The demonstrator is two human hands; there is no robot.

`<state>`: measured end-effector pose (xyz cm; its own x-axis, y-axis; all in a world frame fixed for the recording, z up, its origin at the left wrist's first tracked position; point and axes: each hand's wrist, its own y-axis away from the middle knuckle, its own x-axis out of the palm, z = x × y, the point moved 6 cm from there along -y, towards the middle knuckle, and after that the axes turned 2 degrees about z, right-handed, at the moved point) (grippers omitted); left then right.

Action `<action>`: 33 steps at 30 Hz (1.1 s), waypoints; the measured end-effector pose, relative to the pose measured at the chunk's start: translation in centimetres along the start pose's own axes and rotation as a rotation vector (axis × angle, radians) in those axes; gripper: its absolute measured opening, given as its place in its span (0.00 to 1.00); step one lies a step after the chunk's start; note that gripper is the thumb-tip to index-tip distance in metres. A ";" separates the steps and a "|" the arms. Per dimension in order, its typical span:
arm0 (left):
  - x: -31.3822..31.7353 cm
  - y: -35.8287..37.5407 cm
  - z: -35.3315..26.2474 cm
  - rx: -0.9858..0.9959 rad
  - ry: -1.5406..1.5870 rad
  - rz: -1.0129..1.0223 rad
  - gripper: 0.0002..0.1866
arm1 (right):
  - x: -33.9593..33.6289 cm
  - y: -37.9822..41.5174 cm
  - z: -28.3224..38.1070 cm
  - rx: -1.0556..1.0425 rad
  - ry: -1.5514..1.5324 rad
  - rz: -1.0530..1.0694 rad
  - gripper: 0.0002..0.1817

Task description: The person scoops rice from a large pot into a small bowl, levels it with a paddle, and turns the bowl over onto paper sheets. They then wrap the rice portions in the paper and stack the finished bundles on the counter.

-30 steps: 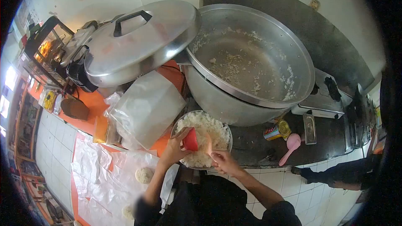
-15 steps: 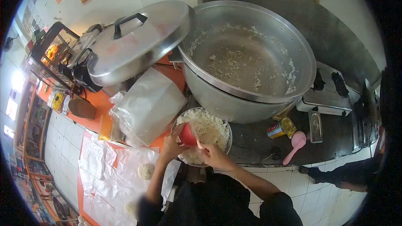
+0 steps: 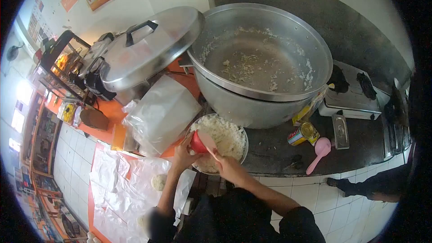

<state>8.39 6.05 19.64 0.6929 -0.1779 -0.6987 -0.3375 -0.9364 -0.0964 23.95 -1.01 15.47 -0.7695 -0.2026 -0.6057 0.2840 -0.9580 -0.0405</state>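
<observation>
My left hand [image 3: 181,156] is wrapped round a small red bowl [image 3: 196,144], tilted above a metal basin [image 3: 246,149] of white rice [image 3: 228,137]. In my right hand [image 3: 229,168] is the handle of a pink rice paddle [image 3: 207,141], its flat blade against the red bowl's opening. The bowl's contents are hidden behind the blade. To the left, white wrapping paper [image 3: 114,189] covers an orange table, with a rounded mound of rice [image 3: 158,182] on it and another partly hidden by my blurred sleeve.
A huge metal pot [image 3: 252,112] with rice scraps stands behind the basin, its lid [image 3: 153,45] leaning at left. A plastic bag [image 3: 164,112] lies beside the basin. On the dark counter are a can [image 3: 307,130] and a pink ladle [image 3: 320,152]. Another person's leg [image 3: 373,186] shows at right.
The paddle's blade has turned more broadly into view across the red bowl's opening. Both hands keep their hold over the basin. The camera view has shifted slightly.
</observation>
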 end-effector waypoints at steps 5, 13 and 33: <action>-0.5 -0.1 -1.8 0.006 0.065 -0.027 0.43 | -7.3 -1.7 -1.8 0.064 -0.212 0.317 0.12; -0.2 0.6 -2.2 0.042 0.174 -0.089 0.41 | -3.6 -1.4 -1.0 0.116 -0.289 0.164 0.11; -0.2 0.7 -1.9 -0.018 0.067 -0.115 0.39 | 0.1 0.5 0.9 -0.062 -0.099 -0.075 0.19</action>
<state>9.19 4.90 21.06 0.7674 -0.0884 -0.6351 -0.2427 -0.9568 -0.1601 23.50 -1.73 16.15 -0.8419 -0.1530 -0.5175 0.2561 -0.9574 -0.1334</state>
